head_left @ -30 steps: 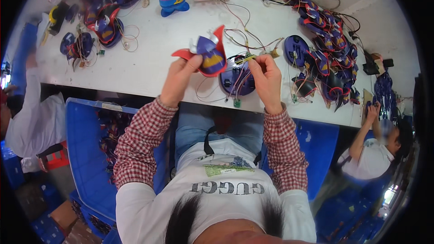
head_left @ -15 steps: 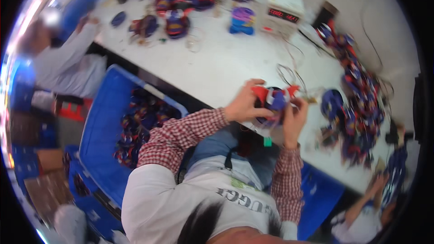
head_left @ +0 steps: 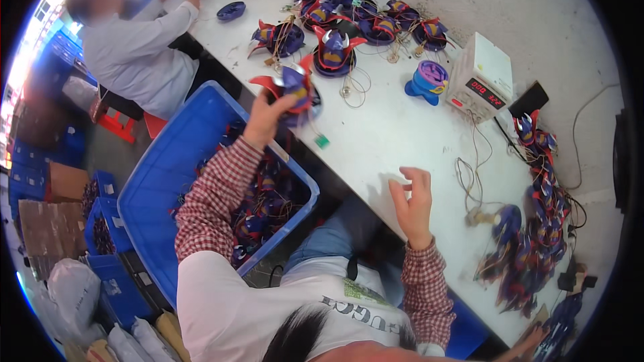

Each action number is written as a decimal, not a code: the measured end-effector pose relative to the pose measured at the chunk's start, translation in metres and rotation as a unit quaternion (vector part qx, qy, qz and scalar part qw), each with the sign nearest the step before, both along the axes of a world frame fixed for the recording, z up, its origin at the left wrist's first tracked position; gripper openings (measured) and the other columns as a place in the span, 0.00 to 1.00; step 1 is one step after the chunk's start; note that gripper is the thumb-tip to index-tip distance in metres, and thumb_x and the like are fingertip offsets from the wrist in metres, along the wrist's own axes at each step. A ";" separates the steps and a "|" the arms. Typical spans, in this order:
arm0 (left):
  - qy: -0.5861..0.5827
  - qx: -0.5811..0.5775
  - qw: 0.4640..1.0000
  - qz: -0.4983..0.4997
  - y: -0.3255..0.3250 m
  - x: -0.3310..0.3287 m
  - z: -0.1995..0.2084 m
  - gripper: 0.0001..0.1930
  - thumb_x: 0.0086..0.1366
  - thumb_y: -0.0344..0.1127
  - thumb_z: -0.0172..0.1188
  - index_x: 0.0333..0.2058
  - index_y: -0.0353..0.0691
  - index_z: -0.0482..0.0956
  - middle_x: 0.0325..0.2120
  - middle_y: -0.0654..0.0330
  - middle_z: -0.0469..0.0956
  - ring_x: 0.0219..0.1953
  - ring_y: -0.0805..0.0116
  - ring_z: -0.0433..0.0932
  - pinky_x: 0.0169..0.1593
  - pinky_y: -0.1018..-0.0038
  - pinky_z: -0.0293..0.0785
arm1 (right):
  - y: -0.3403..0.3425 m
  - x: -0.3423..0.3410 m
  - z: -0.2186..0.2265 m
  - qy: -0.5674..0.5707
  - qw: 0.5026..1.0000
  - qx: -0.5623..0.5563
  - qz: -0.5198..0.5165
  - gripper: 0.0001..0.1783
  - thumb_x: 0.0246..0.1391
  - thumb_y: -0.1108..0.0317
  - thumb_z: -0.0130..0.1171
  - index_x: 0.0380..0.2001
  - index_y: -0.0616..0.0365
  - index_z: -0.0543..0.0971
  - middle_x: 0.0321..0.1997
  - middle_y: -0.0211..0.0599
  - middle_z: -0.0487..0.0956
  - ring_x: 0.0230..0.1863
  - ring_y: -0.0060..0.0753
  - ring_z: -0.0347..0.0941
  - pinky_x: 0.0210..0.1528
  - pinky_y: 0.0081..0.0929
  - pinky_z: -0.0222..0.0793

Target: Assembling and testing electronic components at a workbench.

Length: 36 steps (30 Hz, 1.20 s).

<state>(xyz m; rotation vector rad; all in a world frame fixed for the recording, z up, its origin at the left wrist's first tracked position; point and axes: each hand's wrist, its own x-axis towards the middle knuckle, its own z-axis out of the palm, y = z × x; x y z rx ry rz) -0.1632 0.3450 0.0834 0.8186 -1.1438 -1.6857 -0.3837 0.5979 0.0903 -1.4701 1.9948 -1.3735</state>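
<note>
My left hand (head_left: 265, 119) is closed around a purple toy figure part (head_left: 294, 84) with red horn-like pieces, raised near the table's front edge. From this part hangs a small green circuit board (head_left: 323, 141). Thumb and fingers apart, my right hand (head_left: 414, 206) is open above the white table (head_left: 362, 141) with nothing in it. Farther back from my left hand stands a similar horned toy part (head_left: 334, 50) with a loop of thin wire beside it. Below my left forearm, a blue bin (head_left: 151, 194) contains many more of these parts.
A white power supply box (head_left: 479, 70) with a red display stands at the back, beside a blue and purple cup-like piece (head_left: 427, 82). Wired toy parts (head_left: 540, 221) are heaped at the right. Loose cables (head_left: 473, 174) cross the table. A co-worker (head_left: 137, 60) sits at the left.
My left hand has carried the toy part left from in front of me, toward the bin side. My right hand has let go of it and opened. The whole view has shifted.
</note>
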 end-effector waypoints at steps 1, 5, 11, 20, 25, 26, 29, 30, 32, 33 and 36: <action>-0.031 0.001 0.999 0.026 -0.023 0.010 -0.007 0.30 0.52 0.30 0.67 0.52 0.26 0.65 0.42 0.46 0.77 0.41 0.61 0.79 0.47 0.74 0.75 | 0.000 -0.001 -0.009 0.008 1.000 0.015 -0.025 0.16 0.50 0.73 0.58 0.44 0.62 0.72 0.44 0.42 0.69 0.44 0.39 0.66 0.43 0.28 0.67; -0.143 -0.030 0.989 -0.029 -0.099 0.040 -0.034 0.24 0.55 0.34 0.66 0.51 0.35 0.72 0.43 0.55 0.78 0.41 0.68 0.78 0.47 0.76 0.72 | 0.008 -0.011 -0.043 0.089 0.994 -0.029 -0.059 0.13 0.47 0.74 0.56 0.39 0.60 0.73 0.40 0.42 0.70 0.41 0.42 0.66 0.46 0.31 0.64; -0.197 -0.053 0.978 -0.035 -0.212 0.008 -0.048 0.22 0.60 0.34 0.59 0.54 0.42 0.71 0.43 0.58 0.75 0.41 0.68 0.74 0.47 0.77 0.69 | 0.057 -0.006 -0.056 0.087 0.989 -0.010 -0.119 0.12 0.48 0.71 0.60 0.39 0.58 0.75 0.41 0.37 0.70 0.43 0.39 0.64 0.47 0.29 0.63; -0.231 -0.094 0.967 -0.054 -0.277 0.015 -0.066 0.23 0.64 0.29 0.50 0.59 0.46 0.68 0.37 0.59 0.72 0.31 0.69 0.67 0.38 0.78 0.65 | 0.192 -0.041 0.001 0.098 0.917 -0.044 -0.383 0.17 0.46 0.76 0.58 0.43 0.61 0.74 0.40 0.38 0.73 0.36 0.31 0.68 0.38 0.23 0.67; -0.300 -0.201 0.931 -0.052 -0.274 0.052 -0.074 0.23 0.66 0.27 0.47 0.60 0.46 0.67 0.34 0.59 0.70 0.27 0.69 0.64 0.34 0.79 0.63 | 0.271 -0.092 0.003 0.075 0.854 0.003 -0.515 0.17 0.52 0.69 0.59 0.46 0.62 0.72 0.40 0.38 0.73 0.37 0.27 0.69 0.39 0.21 0.67; -0.330 -0.247 0.910 -0.051 -0.269 0.059 -0.075 0.22 0.66 0.28 0.47 0.59 0.45 0.67 0.33 0.60 0.70 0.27 0.69 0.64 0.34 0.79 0.63 | 0.280 -0.098 -0.003 0.084 0.862 0.025 -0.500 0.19 0.52 0.68 0.59 0.47 0.62 0.72 0.40 0.39 0.73 0.38 0.28 0.69 0.39 0.22 0.67; -0.442 -0.366 0.819 -0.013 -0.240 0.063 -0.076 0.21 0.64 0.37 0.51 0.54 0.35 0.70 0.32 0.59 0.70 0.28 0.69 0.65 0.35 0.80 0.63 | 0.294 -0.116 -0.022 0.106 0.883 0.088 -0.448 0.24 0.51 0.64 0.61 0.50 0.63 0.70 0.42 0.41 0.72 0.41 0.31 0.69 0.41 0.24 0.67; -0.371 -0.271 0.888 0.024 -0.228 0.060 -0.075 0.23 0.63 0.41 0.53 0.52 0.31 0.72 0.32 0.58 0.71 0.29 0.68 0.66 0.35 0.79 0.64 | 0.297 -0.120 -0.028 0.101 0.884 0.084 -0.449 0.24 0.51 0.64 0.61 0.50 0.63 0.70 0.42 0.41 0.72 0.41 0.31 0.69 0.41 0.24 0.67; -0.302 -0.158 0.935 0.100 -0.202 0.050 -0.074 0.26 0.62 0.46 0.55 0.49 0.27 0.73 0.34 0.56 0.73 0.32 0.66 0.68 0.38 0.77 0.65 | 0.298 -0.128 -0.037 0.139 0.864 0.122 -0.468 0.29 0.49 0.61 0.63 0.51 0.64 0.69 0.44 0.43 0.72 0.43 0.35 0.68 0.42 0.27 0.68; -0.313 -0.143 0.932 0.113 -0.191 0.047 -0.073 0.27 0.61 0.47 0.56 0.49 0.27 0.73 0.36 0.54 0.73 0.34 0.65 0.69 0.40 0.76 0.66 | 0.297 -0.131 -0.040 0.158 0.853 0.140 -0.477 0.31 0.48 0.59 0.64 0.52 0.64 0.68 0.45 0.44 0.71 0.44 0.37 0.68 0.42 0.28 0.68; -0.401 -0.150 0.889 0.164 -0.164 0.038 -0.068 0.30 0.60 0.49 0.57 0.49 0.26 0.72 0.41 0.49 0.73 0.39 0.60 0.71 0.45 0.73 0.67 | 0.295 -0.137 -0.045 0.167 0.840 0.181 -0.483 0.34 0.47 0.57 0.65 0.52 0.65 0.67 0.47 0.46 0.70 0.45 0.41 0.68 0.43 0.31 0.68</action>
